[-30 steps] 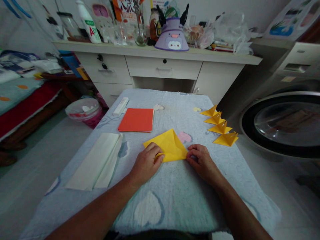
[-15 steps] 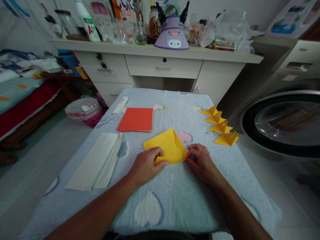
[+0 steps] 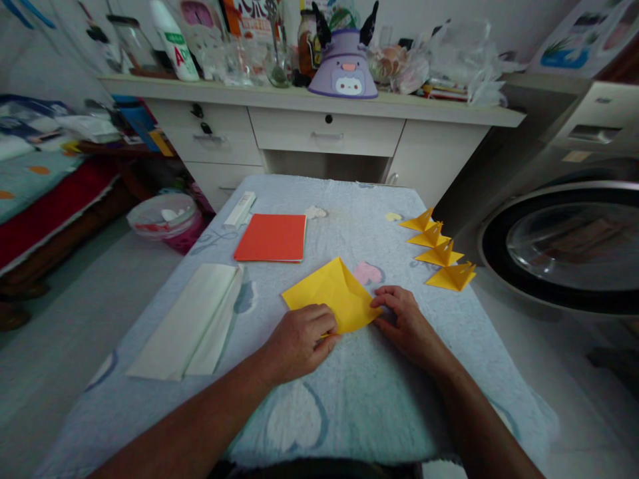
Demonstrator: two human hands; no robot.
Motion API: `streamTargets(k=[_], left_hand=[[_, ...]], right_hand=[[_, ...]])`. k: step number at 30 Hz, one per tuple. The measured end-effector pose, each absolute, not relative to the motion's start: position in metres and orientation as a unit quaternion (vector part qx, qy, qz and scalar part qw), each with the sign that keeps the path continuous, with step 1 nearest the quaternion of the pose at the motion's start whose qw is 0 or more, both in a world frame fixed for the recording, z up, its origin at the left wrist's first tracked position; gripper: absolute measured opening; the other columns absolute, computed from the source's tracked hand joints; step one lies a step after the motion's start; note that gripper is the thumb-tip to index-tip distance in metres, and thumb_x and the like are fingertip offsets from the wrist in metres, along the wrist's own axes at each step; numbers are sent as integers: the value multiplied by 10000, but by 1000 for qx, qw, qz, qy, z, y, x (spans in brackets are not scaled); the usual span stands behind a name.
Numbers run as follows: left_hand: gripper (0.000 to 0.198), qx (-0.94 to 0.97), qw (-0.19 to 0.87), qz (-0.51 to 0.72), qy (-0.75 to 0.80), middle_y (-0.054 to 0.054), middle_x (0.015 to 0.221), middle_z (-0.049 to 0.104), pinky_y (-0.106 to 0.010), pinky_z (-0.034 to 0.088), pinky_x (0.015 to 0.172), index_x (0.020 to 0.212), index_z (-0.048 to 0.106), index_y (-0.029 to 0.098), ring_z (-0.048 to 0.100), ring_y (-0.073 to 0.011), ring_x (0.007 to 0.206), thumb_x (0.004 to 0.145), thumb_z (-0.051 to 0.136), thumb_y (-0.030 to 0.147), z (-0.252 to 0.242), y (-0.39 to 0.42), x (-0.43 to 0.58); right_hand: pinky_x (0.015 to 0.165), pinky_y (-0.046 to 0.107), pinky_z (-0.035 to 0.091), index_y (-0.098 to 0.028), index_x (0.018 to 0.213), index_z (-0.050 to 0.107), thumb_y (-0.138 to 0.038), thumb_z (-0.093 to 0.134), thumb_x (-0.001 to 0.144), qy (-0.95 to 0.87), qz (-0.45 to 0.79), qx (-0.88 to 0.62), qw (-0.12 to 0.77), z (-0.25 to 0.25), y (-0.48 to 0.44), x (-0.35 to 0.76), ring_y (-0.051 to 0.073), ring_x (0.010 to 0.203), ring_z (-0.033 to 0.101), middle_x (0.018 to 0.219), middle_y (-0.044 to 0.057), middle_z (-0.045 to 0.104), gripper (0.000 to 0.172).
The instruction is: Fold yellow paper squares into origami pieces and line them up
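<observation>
A yellow sheet of origami paper (image 3: 332, 289), partly folded with a crease running down from its top point, lies before me. My left hand (image 3: 309, 336) pinches its near left edge between thumb and curled fingers. At the right corner, my right hand (image 3: 397, 316) holds the paper between thumb and fingertips. Several folded yellow paper pieces (image 3: 449, 274) stand in an overlapping row at the table's right side. Beyond the sheet, to the left, sits a stack of red paper (image 3: 272, 237).
A pale folded cloth or paper (image 3: 192, 322) lies to the left, and a small white box (image 3: 239, 209) is behind it. The table has a blue patterned cloth (image 3: 369, 399). Beyond stand a white cabinet (image 3: 327, 133), a washing machine (image 3: 574, 153) and a bin (image 3: 167, 219).
The near edge of the yellow paper has been drawn slightly toward me and now bulges. My left fingers have curled tighter and moved a little nearer; my right hand stays at the corner.
</observation>
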State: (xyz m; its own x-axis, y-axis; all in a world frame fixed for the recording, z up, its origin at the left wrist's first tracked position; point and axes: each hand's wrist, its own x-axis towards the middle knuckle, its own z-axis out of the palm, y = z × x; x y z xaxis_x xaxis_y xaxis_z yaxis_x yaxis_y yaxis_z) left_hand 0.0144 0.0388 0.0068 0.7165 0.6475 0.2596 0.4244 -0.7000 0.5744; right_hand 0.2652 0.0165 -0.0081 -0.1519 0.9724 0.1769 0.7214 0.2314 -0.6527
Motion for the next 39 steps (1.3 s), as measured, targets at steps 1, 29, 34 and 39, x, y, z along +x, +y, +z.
streamTargets(k=[1,29,34,39], left_hand=[[87,891,246,229,304,-27,803,590,-262,411,675,791,532,173,554,-154,759,876,514,178,7,39,14],[288,784,261,230,513,44,743,589,-242,431,603,1101,433,228,629,-157,692,833,517,165,5,43,15],[356,763,262,243,539,76,680,513,-229,400,573,1139,384,229,585,-138,615,820,529,167,3,43,14],[419,750,233,236,572,74,681,554,-238,403,600,1163,381,224,612,-150,645,804,596,205,0,45,14]], right_hand=[[956,455,397,-233,912,661,-130,646,753,-726,217,-584,290,-8,17,265,266,1105,504,1149,79,580,190],[944,458,397,-208,771,675,-160,604,804,-714,189,-620,265,-4,18,255,267,1073,525,1124,92,597,93],[943,460,399,-204,761,668,-154,604,793,-711,190,-621,268,-2,17,255,270,1068,528,1116,97,597,87],[947,470,389,-218,797,678,-235,636,803,-720,186,-613,268,-2,15,255,281,1084,514,1138,91,580,45]])
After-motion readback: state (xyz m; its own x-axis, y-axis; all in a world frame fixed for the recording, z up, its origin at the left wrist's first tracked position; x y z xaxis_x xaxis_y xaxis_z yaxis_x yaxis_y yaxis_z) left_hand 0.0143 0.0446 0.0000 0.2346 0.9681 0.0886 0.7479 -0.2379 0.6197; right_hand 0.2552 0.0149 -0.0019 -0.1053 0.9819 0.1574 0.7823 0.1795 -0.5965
